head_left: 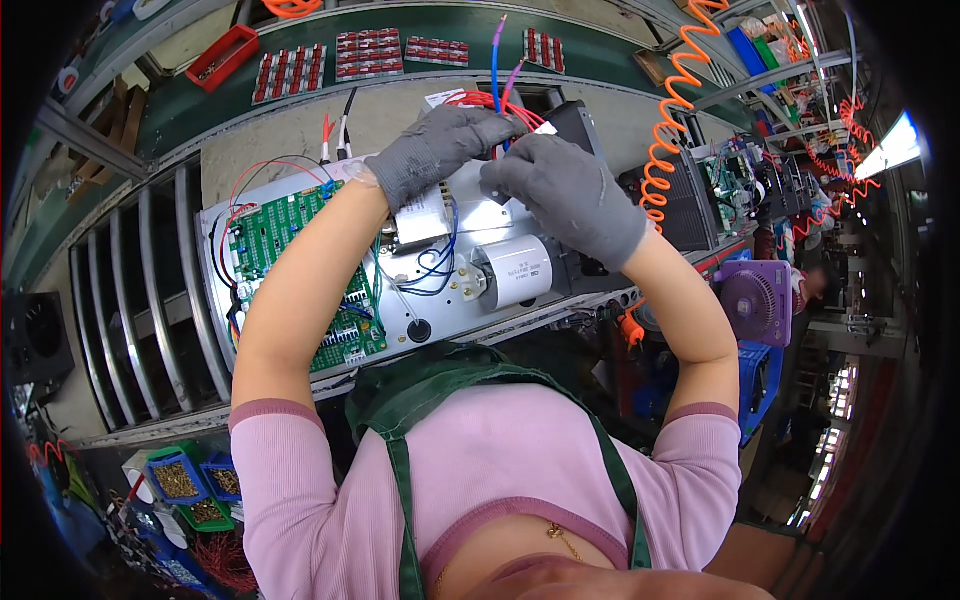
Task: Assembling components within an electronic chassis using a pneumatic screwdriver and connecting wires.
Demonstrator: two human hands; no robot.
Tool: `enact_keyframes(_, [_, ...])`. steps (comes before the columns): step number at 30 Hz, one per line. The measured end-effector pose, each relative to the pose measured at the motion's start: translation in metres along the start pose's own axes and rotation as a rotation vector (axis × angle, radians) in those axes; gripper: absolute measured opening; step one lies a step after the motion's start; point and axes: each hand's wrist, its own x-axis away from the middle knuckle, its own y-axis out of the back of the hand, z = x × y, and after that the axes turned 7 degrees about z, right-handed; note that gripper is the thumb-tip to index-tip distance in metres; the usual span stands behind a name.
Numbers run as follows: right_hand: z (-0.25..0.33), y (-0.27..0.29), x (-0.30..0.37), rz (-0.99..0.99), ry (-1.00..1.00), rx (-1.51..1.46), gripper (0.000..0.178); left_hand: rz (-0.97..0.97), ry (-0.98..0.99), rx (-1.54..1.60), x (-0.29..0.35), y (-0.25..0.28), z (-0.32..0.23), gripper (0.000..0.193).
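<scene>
Both hands wear grey gloves and meet over the far side of an open metal chassis (400, 275). My left hand (440, 150) is closed, fingertips at the base of a blue cable (495, 75) and a pinkish-purple cable (513, 82) that stand upright. Beside it, my right hand (575, 190) is closed with bent fingers; what they pinch is hidden. Red wires (475, 98) loop behind the fingers. Below the hands lie a silver box-shaped part (422, 222), blue wires (437, 262) and a white cylindrical capacitor (517, 271). A green circuit board (285, 250) is partly covered by my left forearm.
Metal rollers (145, 310) run left of the chassis. Beyond it stand a red bin (222, 58) and rows of red-and-silver parts (369, 52). An orange coiled hose (660, 150) hangs at right, near a dark finned unit (668, 195) and a purple fan (755, 300).
</scene>
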Motion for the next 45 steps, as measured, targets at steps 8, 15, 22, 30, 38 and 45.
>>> enact_keyframes(8, [0.005, -0.005, -0.032, 0.197, 0.212, 0.422, 0.01, -0.071, 0.226, 0.394, -0.004, 0.001, 0.016, 0.03])
enact_keyframes(15, [0.006, -0.005, -0.046, 0.327, 0.266, 0.507, 0.016, -0.045, 0.112, -0.151, -0.014, 0.004, 0.034, 0.026])
enact_keyframes(22, [0.009, -0.003, -0.05, 0.413, 0.286, 0.55, 0.018, -0.041, 0.05, -0.387, -0.011, 0.003, 0.028, 0.024])
enact_keyframes(30, [0.009, 0.01, -0.041, 0.372, 0.19, 0.342, 0.025, -0.058, 0.118, -0.067, -0.004, 0.002, 0.012, 0.025])
enact_keyframes(38, [0.038, 0.045, 0.109, -0.045, -0.005, -0.43, 0.017, -0.123, 0.324, 0.16, 0.01, -0.015, -0.024, 0.036])
enact_keyframes(45, [0.0, -0.236, 0.284, 0.602, -0.989, -0.817, 0.037, -0.16, 0.344, 0.249, -0.002, -0.017, 0.002, 0.035])
